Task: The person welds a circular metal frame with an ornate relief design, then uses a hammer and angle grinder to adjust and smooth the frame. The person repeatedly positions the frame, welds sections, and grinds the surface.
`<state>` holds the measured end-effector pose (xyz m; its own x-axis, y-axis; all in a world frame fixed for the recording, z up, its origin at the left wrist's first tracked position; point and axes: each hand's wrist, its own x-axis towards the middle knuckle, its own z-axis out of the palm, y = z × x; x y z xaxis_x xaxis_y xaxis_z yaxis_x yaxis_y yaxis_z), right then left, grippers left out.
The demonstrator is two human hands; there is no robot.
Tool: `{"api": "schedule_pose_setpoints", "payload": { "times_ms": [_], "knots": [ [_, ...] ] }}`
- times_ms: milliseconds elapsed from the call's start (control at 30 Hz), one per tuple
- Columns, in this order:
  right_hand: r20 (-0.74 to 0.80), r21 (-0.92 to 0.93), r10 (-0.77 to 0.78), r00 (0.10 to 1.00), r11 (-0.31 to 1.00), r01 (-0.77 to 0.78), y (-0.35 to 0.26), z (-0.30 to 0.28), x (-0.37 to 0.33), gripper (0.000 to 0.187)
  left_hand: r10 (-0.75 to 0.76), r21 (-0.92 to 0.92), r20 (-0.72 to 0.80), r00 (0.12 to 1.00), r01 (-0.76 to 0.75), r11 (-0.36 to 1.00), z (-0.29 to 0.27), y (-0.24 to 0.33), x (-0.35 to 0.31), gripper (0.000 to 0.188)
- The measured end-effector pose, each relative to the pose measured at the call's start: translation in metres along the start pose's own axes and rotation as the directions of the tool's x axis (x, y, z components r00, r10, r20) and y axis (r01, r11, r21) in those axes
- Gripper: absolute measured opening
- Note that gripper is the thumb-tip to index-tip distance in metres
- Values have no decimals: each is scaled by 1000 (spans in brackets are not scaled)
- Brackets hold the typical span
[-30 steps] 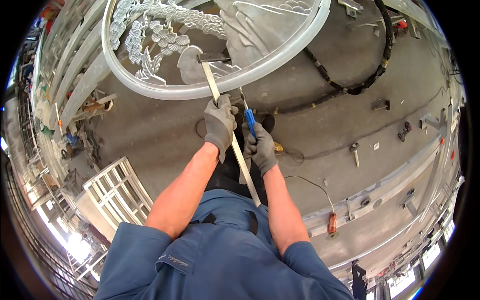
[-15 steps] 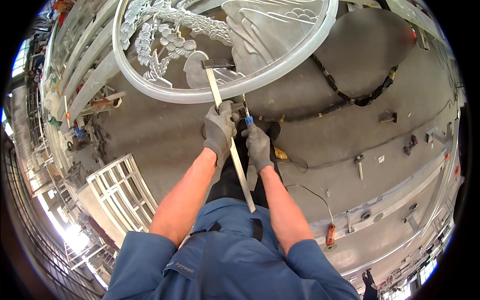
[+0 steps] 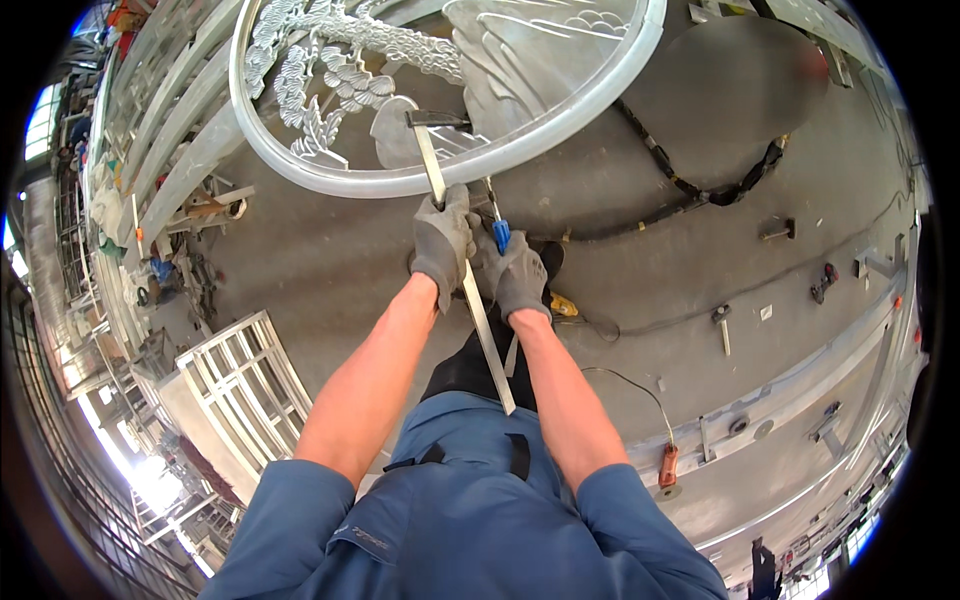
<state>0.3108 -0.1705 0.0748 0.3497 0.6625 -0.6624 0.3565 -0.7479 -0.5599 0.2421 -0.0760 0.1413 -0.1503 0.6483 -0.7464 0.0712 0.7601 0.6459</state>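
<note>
A long F-clamp (image 3: 487,345) reaches from over the metal panel back toward my waist. Its dark fixed jaw (image 3: 440,120) lies over the lower edge area of a round silver panel (image 3: 380,184) with relief work of a tree and flowing shapes. My left hand (image 3: 443,240), in a grey glove, is closed around the clamp's bar just below the panel's rim. Beside it, my gloved right hand (image 3: 517,275) is closed at the lower end of the clamp's blue screw handle (image 3: 501,235). The screw runs up toward the rim; where its tip bears is hard to see.
Curved metal frames (image 3: 190,165) stand at the left, with a white slatted frame (image 3: 245,375) nearer. An orange angle grinder (image 3: 668,468) with a cord lies at the right. Farther right are a hammer (image 3: 724,328) and a drill (image 3: 824,283). A dark cable (image 3: 690,195) crosses the floor.
My right hand has turned on the clamp's handle, and more of the blue grip shows above it. The left hand keeps its hold on the bar. The view has shifted slightly.
</note>
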Motion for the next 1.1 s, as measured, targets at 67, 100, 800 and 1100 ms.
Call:
{"api": "schedule_pose_setpoints", "payload": {
  "times_ms": [67, 100, 800, 1100],
  "knots": [
    [-8, 294, -161, 987, 943, 156, 24, 13, 16, 38, 14, -1, 20, 1000, -14, 1000, 1, 1, 0, 27],
    [-35, 429, -233, 972, 875, 225, 36, 22, 23, 33, 18, 0, 36, 999, -18, 1000, 2, 1, 0, 27],
    [714, 697, -326, 619, 408, -589, 51, 0, 55, 13, 40, -11, -11, 999, -40, 999, 7, -4, 0, 35],
    [629, 522, -228, 743, 832, -187, 47, -63, 41, 51, 446, 403, -218, 868, -336, 851, -9, -18, -3, 48]
  ]
}}
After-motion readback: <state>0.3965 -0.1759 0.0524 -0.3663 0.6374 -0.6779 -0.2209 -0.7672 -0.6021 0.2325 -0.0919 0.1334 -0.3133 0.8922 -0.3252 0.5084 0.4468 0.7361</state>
